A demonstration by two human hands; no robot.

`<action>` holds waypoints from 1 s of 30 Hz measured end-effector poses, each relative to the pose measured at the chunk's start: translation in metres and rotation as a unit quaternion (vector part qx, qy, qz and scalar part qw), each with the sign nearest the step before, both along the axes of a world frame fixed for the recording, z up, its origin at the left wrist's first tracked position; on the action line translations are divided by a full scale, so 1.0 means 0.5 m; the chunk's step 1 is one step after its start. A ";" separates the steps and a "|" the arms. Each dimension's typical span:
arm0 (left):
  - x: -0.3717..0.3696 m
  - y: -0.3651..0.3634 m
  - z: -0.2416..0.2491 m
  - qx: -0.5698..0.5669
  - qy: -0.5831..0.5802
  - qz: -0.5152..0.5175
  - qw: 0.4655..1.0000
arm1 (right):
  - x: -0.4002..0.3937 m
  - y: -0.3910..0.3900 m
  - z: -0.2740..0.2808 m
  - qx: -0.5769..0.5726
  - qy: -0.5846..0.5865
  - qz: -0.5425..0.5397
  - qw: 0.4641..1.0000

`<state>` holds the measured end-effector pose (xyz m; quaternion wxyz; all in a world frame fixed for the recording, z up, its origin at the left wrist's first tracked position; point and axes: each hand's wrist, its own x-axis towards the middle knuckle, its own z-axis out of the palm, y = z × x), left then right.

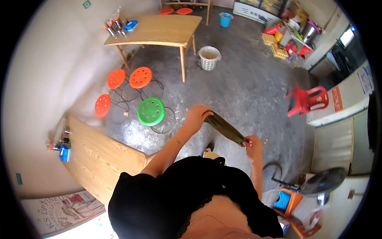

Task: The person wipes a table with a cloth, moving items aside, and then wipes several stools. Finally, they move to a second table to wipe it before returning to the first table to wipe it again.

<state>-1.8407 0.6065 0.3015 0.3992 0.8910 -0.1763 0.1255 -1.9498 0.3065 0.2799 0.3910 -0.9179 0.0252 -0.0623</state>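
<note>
The cloth (224, 128) looks matt, the green seat (151, 112) glossy plastic, the nearer table (105, 155) smooth grained wood.

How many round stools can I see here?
6: green stool by the near table; three orange ones nearer the wall; two beyond the far table. Others may be hidden.

1. Newsprint-patterned panel (63, 213): large capitals including "UP"; the neighbouring letters are unclear.
2. Red wall sign (337, 98): pale characters, too blurred to read.
3. White wall notice (365, 81): print too small to read.
</note>
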 end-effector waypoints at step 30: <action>0.552 0.403 -0.117 -0.031 0.188 0.207 0.960 | 0.945 0.304 -0.067 0.021 0.092 0.343 0.935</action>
